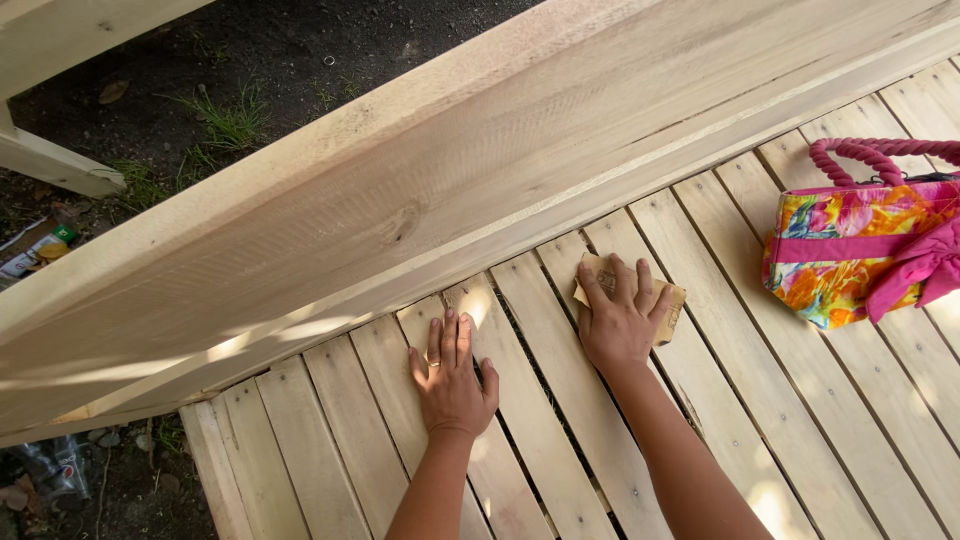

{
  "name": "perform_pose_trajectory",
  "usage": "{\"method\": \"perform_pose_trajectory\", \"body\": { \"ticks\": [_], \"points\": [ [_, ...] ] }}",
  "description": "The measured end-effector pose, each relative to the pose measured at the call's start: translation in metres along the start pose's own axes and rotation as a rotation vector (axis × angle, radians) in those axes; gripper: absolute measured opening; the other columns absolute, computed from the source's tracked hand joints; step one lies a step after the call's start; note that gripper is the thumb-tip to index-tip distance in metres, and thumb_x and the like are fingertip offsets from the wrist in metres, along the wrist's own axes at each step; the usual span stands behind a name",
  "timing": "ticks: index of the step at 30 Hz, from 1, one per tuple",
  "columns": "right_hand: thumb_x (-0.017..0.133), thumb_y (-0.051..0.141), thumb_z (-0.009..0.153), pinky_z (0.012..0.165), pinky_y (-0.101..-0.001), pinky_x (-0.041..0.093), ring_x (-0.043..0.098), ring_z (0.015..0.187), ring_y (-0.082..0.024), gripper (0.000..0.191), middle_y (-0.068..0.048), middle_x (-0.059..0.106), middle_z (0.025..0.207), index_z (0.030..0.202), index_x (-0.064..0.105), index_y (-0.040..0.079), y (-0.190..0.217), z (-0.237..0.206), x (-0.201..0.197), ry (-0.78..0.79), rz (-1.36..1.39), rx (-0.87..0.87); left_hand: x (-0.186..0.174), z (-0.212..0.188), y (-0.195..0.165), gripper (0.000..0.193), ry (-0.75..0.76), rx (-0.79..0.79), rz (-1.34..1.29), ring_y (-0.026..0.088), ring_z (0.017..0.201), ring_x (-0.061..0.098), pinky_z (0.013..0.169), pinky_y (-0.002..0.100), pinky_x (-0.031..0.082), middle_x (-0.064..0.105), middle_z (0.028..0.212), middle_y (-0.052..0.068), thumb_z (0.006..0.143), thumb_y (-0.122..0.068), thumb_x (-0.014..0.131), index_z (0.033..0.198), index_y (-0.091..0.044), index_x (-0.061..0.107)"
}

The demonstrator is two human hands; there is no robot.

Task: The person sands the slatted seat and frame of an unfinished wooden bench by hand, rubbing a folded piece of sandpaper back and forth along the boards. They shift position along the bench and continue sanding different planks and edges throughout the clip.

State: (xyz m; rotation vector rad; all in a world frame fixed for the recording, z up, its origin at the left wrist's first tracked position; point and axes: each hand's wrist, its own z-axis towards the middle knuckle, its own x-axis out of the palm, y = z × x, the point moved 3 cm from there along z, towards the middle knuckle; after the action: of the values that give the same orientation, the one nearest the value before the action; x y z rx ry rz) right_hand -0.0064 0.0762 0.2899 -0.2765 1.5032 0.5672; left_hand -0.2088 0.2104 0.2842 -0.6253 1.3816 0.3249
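On the pale slatted wooden deck (pixel 800 400), both hands lie flat, palms down, close beside each other near the foot of a wide board. The right hand (pixel 618 320) presses its spread fingers onto a small tan sheet of sandpaper (pixel 668 305), which lies flat on the slats; the sheet's corners show past the fingertips and on the outer side of the hand, while most of it is covered by the palm. The left hand (pixel 452 378) rests bare on a slat just to the left, fingers held together and pointing toward the board, the thumb out to the side, gripping nothing; a ring shows on one finger. Both forearms come up from the lower edge of the view.

Directly beyond the fingertips, a long broad plank of light unfinished wood (pixel 450 190) stands on edge and runs diagonally across the whole view, with a knot near its middle. Far to the right, well apart from the hands, a bright floral fabric handbag with pink rope handles (pixel 850 250) sits on the slats. Beyond the plank lies dark bare soil with tufts of grass (pixel 235 120) and some litter at the left edge.
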Motion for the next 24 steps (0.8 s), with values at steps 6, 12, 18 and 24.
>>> {"method": "perform_pose_trajectory", "body": {
  "ticks": [6, 12, 18, 24],
  "points": [
    [0.060, 0.037, 0.097, 0.115, -0.0749, -0.002, 0.008, 0.154, -0.044, 0.044, -0.015, 0.029, 0.164, 0.141, 0.059, 0.039, 0.002, 0.008, -0.007, 0.020, 0.096, -0.021, 0.002, -0.001, 0.002, 0.075, 0.042, -0.005, 0.017, 0.026, 0.153, 0.023, 0.118, 0.063, 0.018, 0.025, 0.167, 0.004, 0.090, -0.036, 0.053, 0.157, -0.015, 0.027],
    [0.055, 0.044, 0.095, 0.117, -0.0739, -0.005, 0.005, 0.156, -0.039, 0.046, -0.009, 0.025, 0.165, 0.141, 0.056, 0.042, 0.005, 0.013, -0.019, 0.175, 0.019, 0.071, 0.001, 0.000, 0.003, 0.076, -0.013, 0.009, -0.015, 0.026, 0.152, 0.024, 0.116, 0.064, 0.018, 0.027, 0.166, 0.004, 0.088, -0.035, 0.055, 0.157, -0.014, 0.030],
    [0.055, 0.036, 0.094, 0.116, -0.0716, -0.005, 0.004, 0.156, -0.040, 0.051, -0.010, 0.024, 0.166, 0.145, 0.055, 0.039, 0.009, 0.019, -0.028, 0.143, -0.049, 0.009, 0.000, -0.004, 0.002, 0.076, 0.025, -0.011, -0.004, 0.025, 0.153, 0.025, 0.118, 0.063, 0.018, 0.027, 0.167, 0.004, 0.089, -0.035, 0.055, 0.157, -0.014, 0.028],
    [0.053, 0.039, 0.095, 0.118, -0.0714, -0.005, 0.004, 0.156, -0.036, 0.051, -0.006, 0.023, 0.165, 0.145, 0.051, 0.045, 0.001, 0.008, -0.023, 0.267, 0.002, 0.123, 0.000, -0.002, 0.004, 0.076, 0.001, 0.011, 0.001, 0.027, 0.152, 0.025, 0.117, 0.063, 0.018, 0.027, 0.166, 0.005, 0.090, -0.035, 0.052, 0.158, -0.013, 0.027]
  ]
}}
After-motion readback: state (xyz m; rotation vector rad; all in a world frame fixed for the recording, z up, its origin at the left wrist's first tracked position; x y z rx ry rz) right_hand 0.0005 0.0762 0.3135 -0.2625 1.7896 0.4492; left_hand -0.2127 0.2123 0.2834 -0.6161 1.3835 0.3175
